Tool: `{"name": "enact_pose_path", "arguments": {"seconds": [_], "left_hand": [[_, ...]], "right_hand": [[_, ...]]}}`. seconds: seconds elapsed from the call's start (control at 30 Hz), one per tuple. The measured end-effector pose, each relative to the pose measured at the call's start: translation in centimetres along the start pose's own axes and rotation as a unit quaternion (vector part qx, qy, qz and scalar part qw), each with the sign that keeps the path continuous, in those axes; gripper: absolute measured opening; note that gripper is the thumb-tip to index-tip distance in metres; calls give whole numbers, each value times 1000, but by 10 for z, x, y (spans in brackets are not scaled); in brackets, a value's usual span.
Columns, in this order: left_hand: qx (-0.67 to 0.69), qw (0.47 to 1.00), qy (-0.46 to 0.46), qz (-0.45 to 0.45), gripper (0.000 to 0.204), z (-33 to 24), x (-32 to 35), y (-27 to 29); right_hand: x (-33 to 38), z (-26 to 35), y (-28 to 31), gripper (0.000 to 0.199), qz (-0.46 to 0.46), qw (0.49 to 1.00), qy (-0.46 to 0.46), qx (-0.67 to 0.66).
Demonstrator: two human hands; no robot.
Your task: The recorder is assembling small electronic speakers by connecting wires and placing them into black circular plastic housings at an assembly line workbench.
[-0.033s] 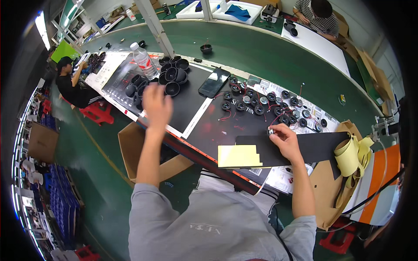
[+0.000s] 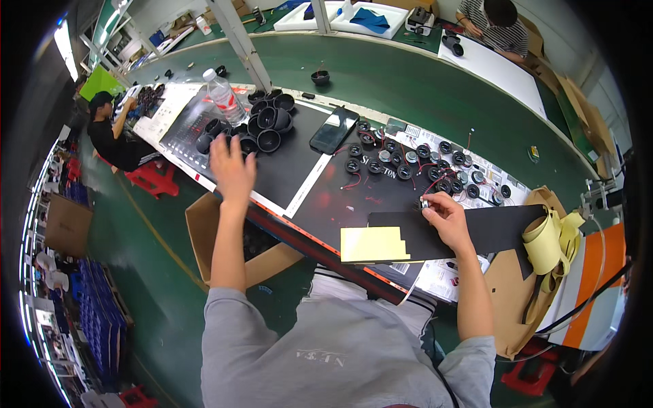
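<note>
My left hand (image 2: 231, 170) is stretched out over the black mat (image 2: 292, 170), fingers apart and holding nothing. It is just short of a cluster of black cone-shaped cups (image 2: 264, 126). My right hand (image 2: 445, 217) pinches a small round part (image 2: 423, 202) between thumb and fingers at the near edge of a spread of small black round parts with red wires (image 2: 415, 160). Below that hand lies a long black sheet (image 2: 496, 228), and a pale yellow pad (image 2: 374, 245) rests at its left end.
A dark phone (image 2: 333, 129) lies on the mat, and a clear water bottle (image 2: 221, 95) stands behind the cups. An open cardboard box (image 2: 224, 238) sits below the bench edge. A yellow tape roll (image 2: 547, 238) is at the right. One person (image 2: 112, 132) sits far left, another (image 2: 493, 24) at the back.
</note>
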State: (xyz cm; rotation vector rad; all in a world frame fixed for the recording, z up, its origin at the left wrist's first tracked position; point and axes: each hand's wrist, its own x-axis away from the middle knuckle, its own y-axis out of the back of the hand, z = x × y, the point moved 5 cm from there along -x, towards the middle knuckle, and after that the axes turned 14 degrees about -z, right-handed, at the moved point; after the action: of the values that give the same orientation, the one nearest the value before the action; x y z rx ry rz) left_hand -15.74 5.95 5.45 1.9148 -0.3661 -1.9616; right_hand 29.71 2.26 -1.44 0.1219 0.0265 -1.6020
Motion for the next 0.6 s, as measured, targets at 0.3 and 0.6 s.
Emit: {"name": "enact_pose_path", "arguments": {"seconds": [0.3,0.6], "left_hand": [[445,812,343,157,28,5,69,-39],[673,206,506,499,36,-286,48,-14]], "right_hand": [[-4,-3,6,25,-37,997,-14,-69],[-3,26,33,29,-185,967,173,14]]}}
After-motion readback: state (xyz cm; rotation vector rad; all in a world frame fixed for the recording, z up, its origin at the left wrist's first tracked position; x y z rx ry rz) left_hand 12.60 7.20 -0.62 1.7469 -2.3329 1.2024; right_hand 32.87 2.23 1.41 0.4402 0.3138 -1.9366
